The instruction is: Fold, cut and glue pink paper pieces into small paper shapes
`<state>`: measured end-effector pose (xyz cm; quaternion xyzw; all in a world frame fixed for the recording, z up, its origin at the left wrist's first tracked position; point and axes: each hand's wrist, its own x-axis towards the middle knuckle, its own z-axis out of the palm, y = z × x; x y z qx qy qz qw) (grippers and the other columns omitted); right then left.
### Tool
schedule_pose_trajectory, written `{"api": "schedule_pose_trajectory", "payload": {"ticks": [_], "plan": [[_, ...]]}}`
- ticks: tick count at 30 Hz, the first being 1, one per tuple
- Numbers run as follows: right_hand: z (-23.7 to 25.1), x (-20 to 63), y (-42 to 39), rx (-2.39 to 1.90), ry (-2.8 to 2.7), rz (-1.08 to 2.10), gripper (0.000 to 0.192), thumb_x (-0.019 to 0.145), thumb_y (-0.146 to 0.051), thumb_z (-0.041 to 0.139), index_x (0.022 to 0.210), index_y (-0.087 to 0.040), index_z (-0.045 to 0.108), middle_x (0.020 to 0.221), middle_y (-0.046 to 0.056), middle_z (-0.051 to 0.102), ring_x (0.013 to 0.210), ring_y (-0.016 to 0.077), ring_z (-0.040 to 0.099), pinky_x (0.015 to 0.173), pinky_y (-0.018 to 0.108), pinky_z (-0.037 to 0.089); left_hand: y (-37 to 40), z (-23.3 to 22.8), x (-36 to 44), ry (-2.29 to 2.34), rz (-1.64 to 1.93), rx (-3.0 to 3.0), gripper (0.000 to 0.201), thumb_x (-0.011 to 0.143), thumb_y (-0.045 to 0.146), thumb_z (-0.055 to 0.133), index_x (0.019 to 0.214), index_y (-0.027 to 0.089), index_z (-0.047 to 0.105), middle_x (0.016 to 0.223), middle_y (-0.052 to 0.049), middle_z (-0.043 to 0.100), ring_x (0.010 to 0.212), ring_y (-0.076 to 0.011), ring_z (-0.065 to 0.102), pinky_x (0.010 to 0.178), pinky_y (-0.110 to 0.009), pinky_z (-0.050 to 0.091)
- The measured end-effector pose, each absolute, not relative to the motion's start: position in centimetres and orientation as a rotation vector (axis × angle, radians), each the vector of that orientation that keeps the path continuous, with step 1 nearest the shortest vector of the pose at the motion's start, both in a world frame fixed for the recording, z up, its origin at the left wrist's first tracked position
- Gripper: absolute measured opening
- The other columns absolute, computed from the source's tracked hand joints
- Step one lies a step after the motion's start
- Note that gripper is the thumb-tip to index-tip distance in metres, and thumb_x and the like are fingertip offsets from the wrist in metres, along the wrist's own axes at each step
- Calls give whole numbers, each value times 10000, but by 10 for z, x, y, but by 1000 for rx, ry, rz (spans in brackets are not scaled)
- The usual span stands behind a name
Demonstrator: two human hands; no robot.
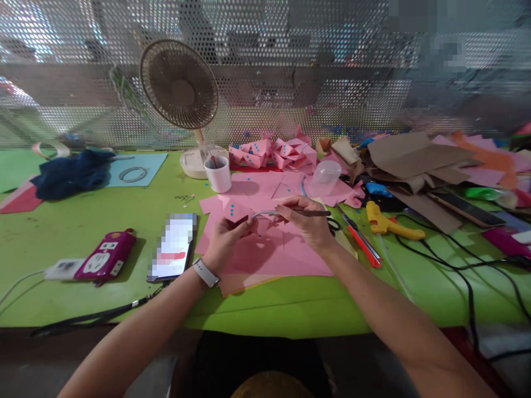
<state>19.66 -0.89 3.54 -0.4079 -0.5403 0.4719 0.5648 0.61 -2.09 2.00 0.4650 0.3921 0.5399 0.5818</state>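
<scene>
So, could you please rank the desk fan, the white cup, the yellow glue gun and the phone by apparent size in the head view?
1. desk fan
2. phone
3. yellow glue gun
4. white cup

Phone and glue gun look close; the phone's nearness makes that unsure.

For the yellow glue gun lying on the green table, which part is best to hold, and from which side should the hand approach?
Grip the yellow plastic glue gun by its thick handle end at about, coming from above. It lies flat on the green table, its long part pointing right toward the black cables. Orange-handled tools lie close on its left, so a sideways approach seems crowded.
</scene>
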Motion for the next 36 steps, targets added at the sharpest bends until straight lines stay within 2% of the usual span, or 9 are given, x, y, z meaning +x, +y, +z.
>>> {"api": "schedule_pose_trajectory", "payload": {"ticks": [23,29,36], "plan": [[34,195,-11,-963,-1245,1116,282,723,-392,758,880,-172,679,674,18,723,608,165,704,607,279,562,-20,17,6,904,1238,1020,224,668,305,818,771,131,721,719,-36,684,617,-101,582,613,-225,513],[34,194,-12,-965,-1226,1135,345,712,-393,765,953,-165,670,680,14,720,615,162,705,595,260,553,-20,18,7,922,1231,977,240,643,297,838,720,110,709,673,-21,654,596,-83,564,597,-208,518],[33,194,-13,-947,-1246,1109,290,746,-379,743,946,-179,676,707,10,716,620,157,706,601,262,566,-20,19,8,908,1233,932,246,617,286,855,678,103,702,666,-17,640,599,-78,560,601,-208,531]]}}
